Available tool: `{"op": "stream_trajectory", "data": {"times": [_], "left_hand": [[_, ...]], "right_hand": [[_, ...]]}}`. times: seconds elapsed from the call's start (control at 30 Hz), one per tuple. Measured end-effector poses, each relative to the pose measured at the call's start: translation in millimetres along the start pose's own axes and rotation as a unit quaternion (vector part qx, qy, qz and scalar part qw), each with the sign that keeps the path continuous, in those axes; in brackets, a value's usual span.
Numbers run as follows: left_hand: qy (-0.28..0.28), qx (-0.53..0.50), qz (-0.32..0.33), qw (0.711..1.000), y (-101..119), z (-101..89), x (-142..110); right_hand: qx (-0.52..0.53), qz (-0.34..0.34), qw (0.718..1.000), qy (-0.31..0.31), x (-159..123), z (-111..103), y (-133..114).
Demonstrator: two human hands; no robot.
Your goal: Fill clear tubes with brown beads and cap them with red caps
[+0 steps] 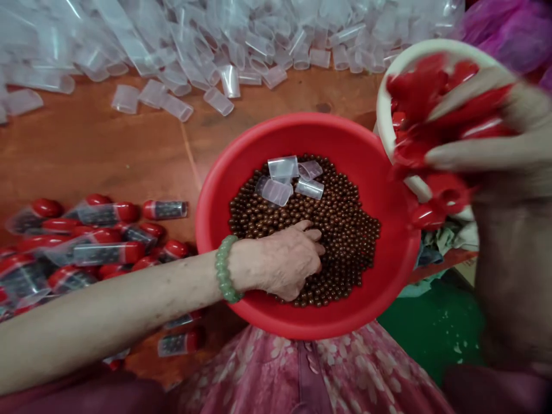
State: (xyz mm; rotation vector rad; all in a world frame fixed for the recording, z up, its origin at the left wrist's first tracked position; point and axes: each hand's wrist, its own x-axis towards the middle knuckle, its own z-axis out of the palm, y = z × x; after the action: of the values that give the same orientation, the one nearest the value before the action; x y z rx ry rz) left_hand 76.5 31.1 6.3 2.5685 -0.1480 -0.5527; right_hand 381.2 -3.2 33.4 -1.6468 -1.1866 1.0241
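Note:
A red plastic basin (366, 167) holds a heap of small brown beads (345, 230) with several empty clear tubes (284, 181) lying on top. My left hand (284, 261), a green bead bracelet (225, 269) on its wrist, rests palm-down in the beads with the fingers curled into them. What they hold is hidden. My right hand (495, 144), blurred by motion, reaches into a white bowl (383, 106) of red caps (420, 95) at the right. Its fingers look stretched across the caps.
A big pile of empty clear tubes (241, 46) covers the far side of the wooden table (107, 144). Filled tubes with red caps (99, 238) lie at the left. Pink floral cloth (310, 374) covers my lap. Green floor (435, 328) shows at lower right.

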Motion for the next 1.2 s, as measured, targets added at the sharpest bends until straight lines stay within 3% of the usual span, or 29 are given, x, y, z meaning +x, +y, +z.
{"op": "stream_trajectory", "data": {"times": [0.03, 0.1, 0.2, 0.27, 0.37, 0.47, 0.53, 0.6, 0.73, 0.9, 1.0, 1.1, 1.17, 1.2], "left_hand": [[0.012, 0.001, -0.005, 1.000, 0.9, 0.3, -2.3], [0.022, 0.006, -0.018, 1.000, 3.1, 0.3, -5.9], [0.016, 0.011, -0.035, 0.999, 6.3, -0.3, -11.7], [0.022, 0.004, -0.044, 0.999, 7.5, -0.2, -17.7], [0.044, -0.017, -0.060, 0.997, 8.8, 1.0, -30.1], [0.080, -0.039, -0.065, 0.994, 11.4, 2.7, -43.4], [0.113, -0.043, -0.059, 0.991, 13.7, 5.2, -50.3], [0.153, -0.030, -0.062, 0.986, 15.7, 9.9, -54.9], [0.256, 0.008, -0.101, 0.961, 17.8, 25.4, -60.3], [0.379, 0.011, -0.136, 0.915, 21.4, 44.3, -65.1], [0.486, -0.014, -0.161, 0.859, 21.3, 52.5, -63.9], [0.588, -0.025, -0.244, 0.771, 14.0, 56.8, -60.2], [0.609, -0.001, -0.293, 0.737, 5.4, 56.7, -58.2], [0.606, 0.011, -0.298, 0.738, 0.7, 55.9, -57.5]], "right_hand": [[0.016, -0.010, 1.000, -0.004, -15.0, 24.0, -19.0], [0.018, 0.012, 0.999, -0.034, -36.2, 64.3, -32.8], [-0.129, -0.018, 0.990, -0.052, -44.2, 95.8, -11.1], [-0.292, -0.048, 0.954, -0.050, -41.5, 100.2, 8.2], [-0.478, -0.064, 0.872, -0.078, -41.1, 96.5, 18.3], [-0.571, -0.083, 0.810, -0.100, -46.1, 94.7, 8.1], [-0.597, -0.105, 0.790, -0.094, -46.9, 98.8, -2.7], [-0.580, -0.149, 0.794, -0.102, -42.3, 108.2, -13.6], [-0.492, -0.249, 0.814, -0.183, -19.5, 139.0, -30.7], [-0.506, -0.245, 0.798, -0.217, 5.4, 172.7, -33.1], [-0.476, -0.243, 0.817, -0.216, 8.5, 176.6, -26.5], [-0.391, -0.303, 0.851, -0.176, 3.2, 169.5, -23.1], [-0.324, -0.347, 0.867, -0.150, -3.4, 163.1, -24.3], [-0.296, -0.363, 0.872, -0.142, -7.1, 160.3, -25.5]]}}
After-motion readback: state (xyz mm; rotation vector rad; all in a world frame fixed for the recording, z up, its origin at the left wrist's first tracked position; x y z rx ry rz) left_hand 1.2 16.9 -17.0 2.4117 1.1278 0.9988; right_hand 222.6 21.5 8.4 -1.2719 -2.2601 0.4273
